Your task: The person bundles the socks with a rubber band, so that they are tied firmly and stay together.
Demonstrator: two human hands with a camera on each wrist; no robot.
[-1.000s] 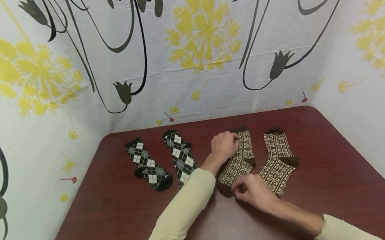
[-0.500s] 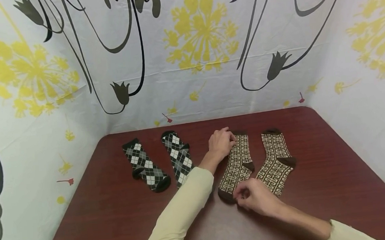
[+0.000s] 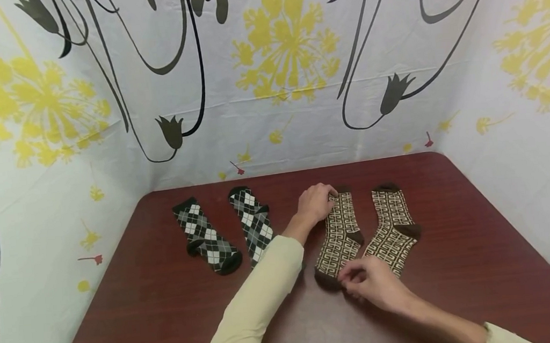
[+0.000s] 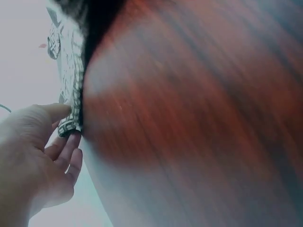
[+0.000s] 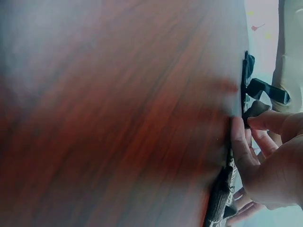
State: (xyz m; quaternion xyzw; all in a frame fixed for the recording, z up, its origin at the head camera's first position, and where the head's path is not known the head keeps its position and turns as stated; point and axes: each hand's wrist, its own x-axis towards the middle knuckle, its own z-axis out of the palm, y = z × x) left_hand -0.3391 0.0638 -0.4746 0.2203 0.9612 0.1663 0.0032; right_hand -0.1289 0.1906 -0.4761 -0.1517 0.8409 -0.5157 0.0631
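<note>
A brown and cream patterned sock lies flat on the table between both hands. My left hand pinches its cuff edge at the far end; in the left wrist view the thumb and fingers meet around the sock's edge. At the near end, my right hand pinches the dark toe; the right wrist view shows that toe between thumb and fingertip. A matching sock lies just to the right, its toe end partly hidden behind the right hand.
To the left lie two black, grey and white argyle socks, one farther out and one partly covered by the left sleeve. The reddish-brown table meets a patterned cloth backdrop on its far side.
The right hand has drawn the sock's toe slightly right and nearer, and the sock now lies straighter. The left hand has stayed at the cuff, uncovering more of the sock's leg.
</note>
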